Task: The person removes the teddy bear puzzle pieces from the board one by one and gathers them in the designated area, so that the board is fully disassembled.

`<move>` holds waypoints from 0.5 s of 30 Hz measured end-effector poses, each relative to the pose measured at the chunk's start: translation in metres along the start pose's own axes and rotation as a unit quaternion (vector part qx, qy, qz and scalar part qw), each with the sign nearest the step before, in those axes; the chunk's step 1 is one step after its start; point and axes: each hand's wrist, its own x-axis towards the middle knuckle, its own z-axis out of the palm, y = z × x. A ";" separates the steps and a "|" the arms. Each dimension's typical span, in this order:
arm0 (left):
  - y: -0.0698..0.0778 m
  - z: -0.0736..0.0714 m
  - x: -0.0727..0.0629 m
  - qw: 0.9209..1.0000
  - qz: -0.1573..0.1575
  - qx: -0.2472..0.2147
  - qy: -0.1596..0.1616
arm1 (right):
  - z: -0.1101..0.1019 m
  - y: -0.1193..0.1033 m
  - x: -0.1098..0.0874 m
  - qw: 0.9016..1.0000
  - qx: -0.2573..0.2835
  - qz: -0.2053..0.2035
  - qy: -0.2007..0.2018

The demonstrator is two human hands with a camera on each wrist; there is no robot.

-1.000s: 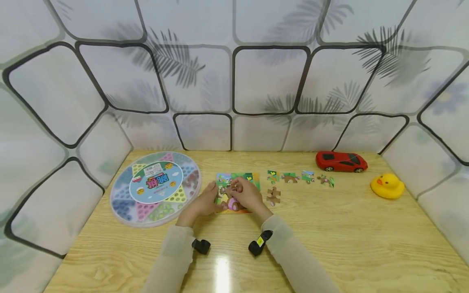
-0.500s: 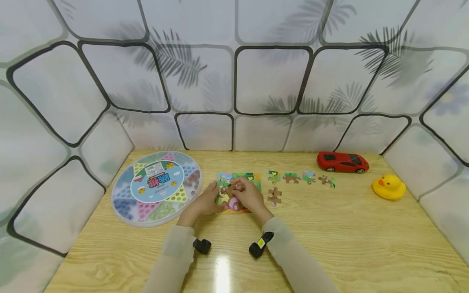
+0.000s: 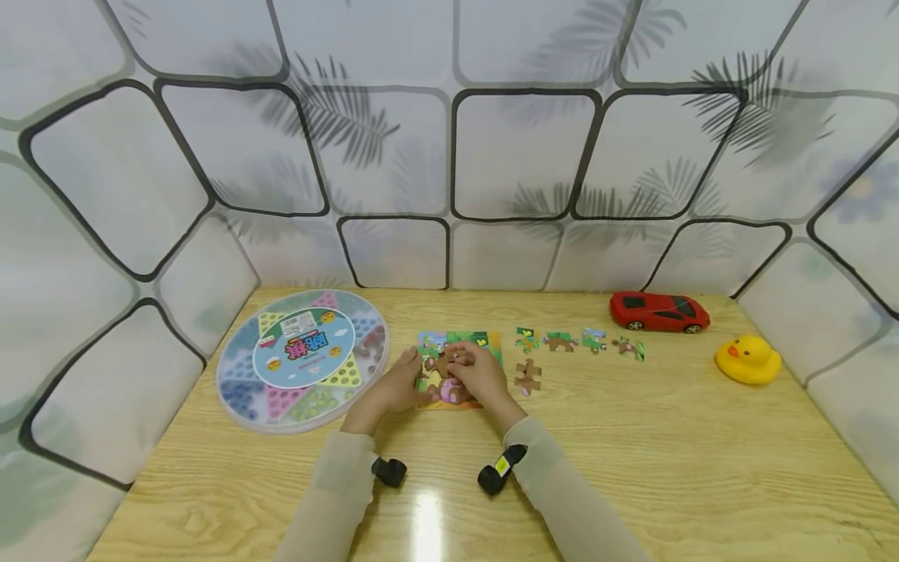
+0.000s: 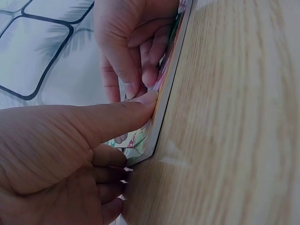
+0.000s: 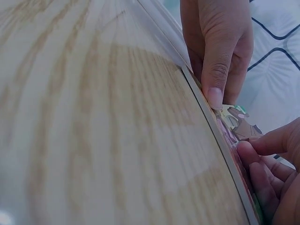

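A colourful jigsaw puzzle board (image 3: 495, 345) lies flat on the wooden table, with a bear picture partly laid in it. My left hand (image 3: 395, 386) holds the board at its near left corner; in the left wrist view the thumb (image 4: 124, 117) presses at the near edge while the fingers lie along the left side. Over the middle of the board, my right hand (image 3: 481, 375) pinches a brown puzzle piece (image 5: 247, 130) between thumb and forefinger, tilted up from the picture. My fingers hide part of the board. A loose brown piece (image 3: 528, 378) lies just right of it.
Several more loose pieces, among them a green-and-brown piece (image 3: 562, 342), form a row to the right. A round Chinese checkers board (image 3: 232, 367) is at the left. Further right are a red toy car (image 3: 659, 312) and a yellow rubber duck (image 3: 748, 360). Patterned panels enclose the table's back and sides.
The brown piece in my right hand has turned slightly and shifted lower over the picture. The left hand keeps its place on the board, and the loose pieces lie as before.
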 end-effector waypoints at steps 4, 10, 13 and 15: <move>-0.001 0.001 0.001 1.000 -0.003 -0.004 0.001 | 0.000 -0.001 0.000 1.000 0.012 0.013 -0.003; 0.000 0.001 0.001 1.000 -0.001 -0.005 0.002 | -0.001 -0.001 -0.001 0.999 0.040 0.031 -0.012; -0.001 0.001 0.001 1.000 -0.002 -0.001 0.001 | -0.001 -0.001 0.000 0.997 0.063 0.043 -0.013; -0.001 0.001 0.001 1.000 -0.004 0.000 0.000 | -0.002 -0.001 0.000 0.995 0.082 0.050 -0.013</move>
